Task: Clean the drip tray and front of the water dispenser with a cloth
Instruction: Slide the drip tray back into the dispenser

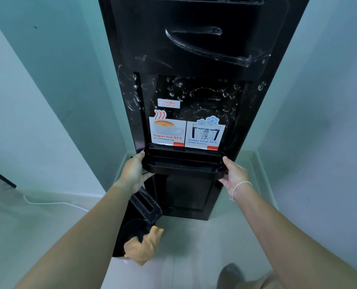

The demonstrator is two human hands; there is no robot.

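Sitting at the foot of the dispensing recess: the drip tray (184,163), black and shallow, just under the 2 stickers (186,133) for hot and cold. Running left to right with its long axis, open side facing up, front rim bulging toward the near side. Being gripped at both short ends, likely so it slides level in its slot without tipping.

Cupping the tray's left end: the left hand (132,174), thumb on the upper rim, fingers curling underneath. Mirroring it at the right end: the right hand (234,174), thumb up at the corner, fingers wrapped below, a thin white band (241,185) circling the wrist.

Showing wet smears and beads across the black front of the water dispenser (194,59), so wiping seemingly unfinished there.

Lying near and lower left, beside the base: the slotted grille (145,205), leaning on a round black bin (131,232), with the orange cloth (143,246) draped on the bin's near rim, parked within reach while both hands are busy.
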